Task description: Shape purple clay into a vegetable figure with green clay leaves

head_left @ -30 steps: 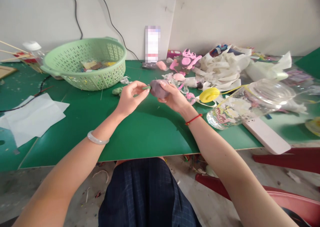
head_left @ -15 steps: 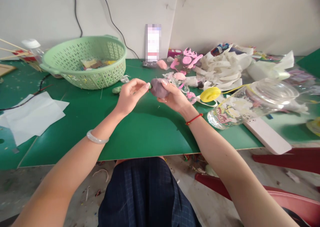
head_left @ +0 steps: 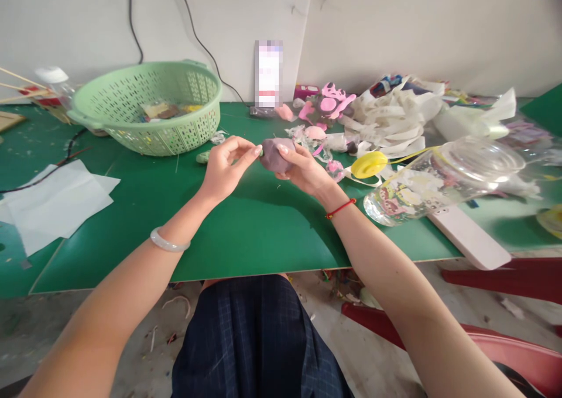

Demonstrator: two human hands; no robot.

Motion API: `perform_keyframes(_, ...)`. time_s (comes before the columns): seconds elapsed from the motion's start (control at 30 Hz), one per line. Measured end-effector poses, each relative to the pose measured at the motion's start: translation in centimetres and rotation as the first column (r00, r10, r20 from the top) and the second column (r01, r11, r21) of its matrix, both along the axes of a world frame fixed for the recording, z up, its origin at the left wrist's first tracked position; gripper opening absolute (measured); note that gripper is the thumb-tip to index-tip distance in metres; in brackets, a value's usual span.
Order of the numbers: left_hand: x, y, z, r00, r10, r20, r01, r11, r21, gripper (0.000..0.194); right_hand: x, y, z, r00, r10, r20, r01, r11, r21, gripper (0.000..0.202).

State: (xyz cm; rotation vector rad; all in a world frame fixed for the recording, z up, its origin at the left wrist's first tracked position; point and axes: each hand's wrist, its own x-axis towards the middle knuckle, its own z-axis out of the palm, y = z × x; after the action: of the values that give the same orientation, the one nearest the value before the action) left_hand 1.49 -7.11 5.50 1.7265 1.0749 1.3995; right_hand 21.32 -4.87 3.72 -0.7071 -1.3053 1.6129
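Observation:
A rounded greyish-purple lump of clay (head_left: pixel 276 154) is held over the green table (head_left: pixel 250 228) by my right hand (head_left: pixel 304 167), thumb on top and fingers beneath. My left hand (head_left: pixel 230 167) pinches a small green piece of clay (head_left: pixel 261 152) between thumb and fingertips, right against the lump's left side. Whether that piece is stuck to the lump I cannot tell. Behind my left hand lies another green lump (head_left: pixel 202 157). Pink clay pieces (head_left: pixel 315 133) and clear wrappers sit just beyond my right hand.
A green basket (head_left: pixel 162 137) with packets inside stands at the back left, near white paper sheets (head_left: pixel 61 205). A phone (head_left: pixel 268 73) leans on the wall. To the right are a clear jar (head_left: pixel 439 178), a yellow lid (head_left: pixel 369 165), a pale slab (head_left: pixel 472 237) and crumpled white strips (head_left: pixel 390 117).
My right hand has turned the purple lump slightly and shifted it a little left. The left hand keeps its pinch on the green piece.

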Motion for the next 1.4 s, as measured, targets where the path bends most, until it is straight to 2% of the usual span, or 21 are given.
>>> perform_keyframes(0.47, -0.05, -0.03, -0.13, 0.999, 0.023, -0.043, -0.020, 0.998, 0.063, 0.042, -0.26, -0.12, -0.03, 0.999, -0.030, -0.027, 0.030, 1.000, 0.004, 0.055)
perform_keyframes(0.8, 0.24, 0.37, -0.20, 0.995, 0.027, 0.095, -0.024, 0.999, -0.029, 0.058, -0.19, 0.18, -0.29, 0.999, -0.017, -0.040, 0.017, 1.000, -0.008, 0.048)
perform_keyframes(1.13, -0.20, 0.34, -0.11, 0.994, 0.080, -0.068, -0.071, 0.989, 0.129, 0.052, -0.13, 0.45, -0.58, 0.999, -0.019, -0.038, 0.019, 1.000, 0.000, 0.051)
perform_keyframes(1.27, -0.12, 0.23, 0.16, 0.998, 0.041, -0.042, -0.035, 0.992, 0.121, 0.056, -0.15, 0.47, -0.66, 0.999, -0.032, -0.002, 0.032, 0.999, -0.008, 0.049)
perform_keyframes(1.4, -0.10, 0.22, 0.17, 1.000, -0.002, -0.006, 0.002, 0.998, 0.055, 0.058, -0.08, 0.48, -0.56, 0.999, -0.036, 0.007, 0.036, 0.999, -0.009, 0.045)
